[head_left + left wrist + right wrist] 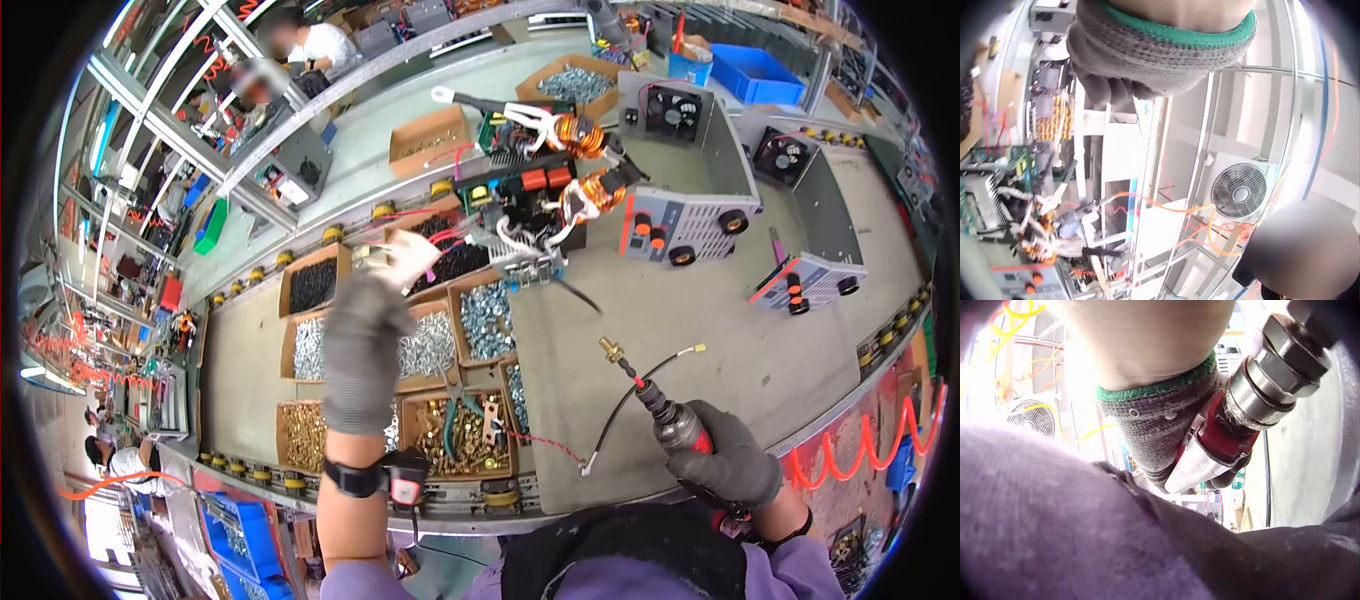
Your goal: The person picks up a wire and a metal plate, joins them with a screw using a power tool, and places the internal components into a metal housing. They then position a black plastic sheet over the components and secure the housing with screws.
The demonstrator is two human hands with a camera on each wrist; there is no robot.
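bright, even light | fisheye-warped edges | right wrist overexposed, blurred

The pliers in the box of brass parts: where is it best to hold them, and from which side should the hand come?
Grip the pliers by the blue-green handles, coming from above. They lie flat on the brass parts in the box, with the handles on top and free, so fingers can probably close round both. The left hand is closer; the right hand holds the screwdriver.

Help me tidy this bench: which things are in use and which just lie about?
In use: pneumatic screwdriver gripped by right hand; left hand reaching over boxes of screws.
Lying about: circuit board assembly, pliers, welder housings.
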